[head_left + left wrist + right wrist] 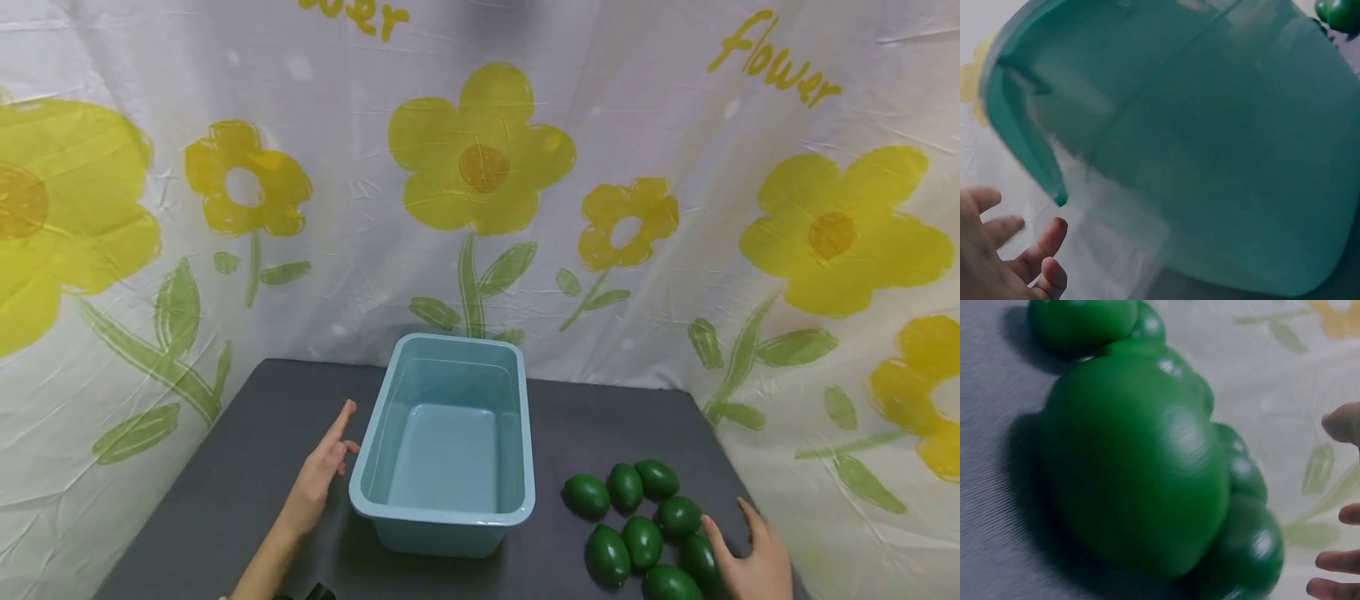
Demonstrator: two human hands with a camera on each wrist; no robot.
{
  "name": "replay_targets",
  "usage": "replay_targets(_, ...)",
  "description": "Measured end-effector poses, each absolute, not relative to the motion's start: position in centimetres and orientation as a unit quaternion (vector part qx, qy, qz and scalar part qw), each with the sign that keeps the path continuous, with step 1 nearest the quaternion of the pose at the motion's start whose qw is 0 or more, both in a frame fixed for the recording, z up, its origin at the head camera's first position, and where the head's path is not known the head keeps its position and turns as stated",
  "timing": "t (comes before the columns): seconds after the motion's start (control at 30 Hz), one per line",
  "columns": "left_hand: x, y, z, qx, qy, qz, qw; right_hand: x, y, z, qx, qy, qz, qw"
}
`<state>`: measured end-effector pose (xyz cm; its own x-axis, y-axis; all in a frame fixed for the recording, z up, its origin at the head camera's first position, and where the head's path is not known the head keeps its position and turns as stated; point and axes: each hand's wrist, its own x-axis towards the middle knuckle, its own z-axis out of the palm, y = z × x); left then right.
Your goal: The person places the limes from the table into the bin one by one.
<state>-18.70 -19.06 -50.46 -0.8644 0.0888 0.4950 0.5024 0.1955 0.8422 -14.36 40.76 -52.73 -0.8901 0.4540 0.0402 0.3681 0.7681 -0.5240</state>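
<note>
A light blue plastic basin (442,518) stands on the dark table with nothing inside it. My left hand (318,479) is beside its left wall, fingers extended; in the left wrist view the fingers (1038,250) are apart from the basin's side (1210,144). Several glossy dark green, lime-shaped fruits (642,542) lie in a cluster to the right of the basin. At the cluster's right edge is my right hand (757,558), thumb and fingers spread, holding nothing. The right wrist view shows one fruit (1135,462) large and close, with the fingertips (1335,559) off to its right.
A white curtain (345,250) printed with yellow flowers hangs behind and along both sides of the dark table (300,392). A small black object (320,592) shows at the bottom edge by the left forearm.
</note>
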Motion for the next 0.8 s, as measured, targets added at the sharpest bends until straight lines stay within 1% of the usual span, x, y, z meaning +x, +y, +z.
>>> replay_targets(0.13,-18.9,-18.4,-50.7,-0.198,-0.751,-0.613,0.145,-13.8,40.6,-54.0,-0.242,-0.932,0.257,0.083)
replay_targets(0.23,-19.0,-18.2,-51.0,-0.203,-0.746,-0.62,0.131,-13.6,40.2,-54.8,-0.256,-0.93,0.255,0.073)
replay_targets(0.4,-19.2,-18.0,-51.8,-0.213,-0.737,-0.632,0.114,-13.3,40.3,-55.9,-0.25,-0.935,0.248,0.047)
replay_targets(0.57,-19.4,-17.8,-52.2,-0.216,-0.729,-0.643,0.096,-13.4,40.9,-56.8,-0.243,-0.939,0.242,0.037)
replay_targets(0.73,-19.6,-17.6,-52.6,-0.217,-0.715,-0.66,0.077,-13.2,41.3,-57.3,-0.228,-0.943,0.242,-0.004)
replay_targets(0.8,-19.6,-17.5,-52.7,-0.219,-0.71,-0.664,0.077,-13.1,41.3,-57.4,-0.226,-0.943,0.244,-0.009)
